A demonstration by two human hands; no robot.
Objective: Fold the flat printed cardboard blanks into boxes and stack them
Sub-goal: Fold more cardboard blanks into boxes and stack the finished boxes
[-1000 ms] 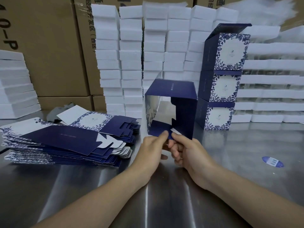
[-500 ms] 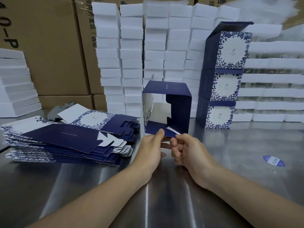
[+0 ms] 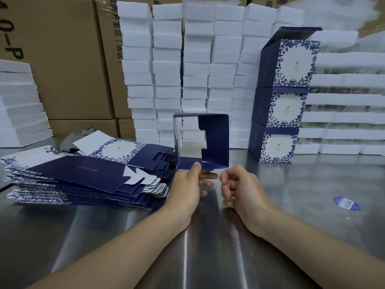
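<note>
A half-formed navy box (image 3: pixel 216 138) stands open as a square tube on the steel table (image 3: pixel 208 247), its open end facing me. My left hand (image 3: pixel 187 184) pinches the tube's near bottom flap between thumb and fingers. Just right of it, my right hand (image 3: pixel 239 186) is curled into a loose fist, a little below the box's lower right corner and holding nothing. A pile of flat printed blanks (image 3: pixel 83 176) lies to the left. Three finished blue-and-white boxes (image 3: pixel 281 101) are stacked at the right, the top one with its lid up.
Tall columns of white foam blocks (image 3: pixel 187 69) stand behind the box, with more foam trays (image 3: pixel 343 113) at right and another foam stack (image 3: pixel 18 105) far left. Brown cartons (image 3: pixel 62 59) line the back. A blue sticker (image 3: pixel 346 203) lies on the table at right.
The box tube has squared up and moved slightly away. My right hand has let go of the bottom flap and drawn back, curled; my left hand still pinches the flap.
</note>
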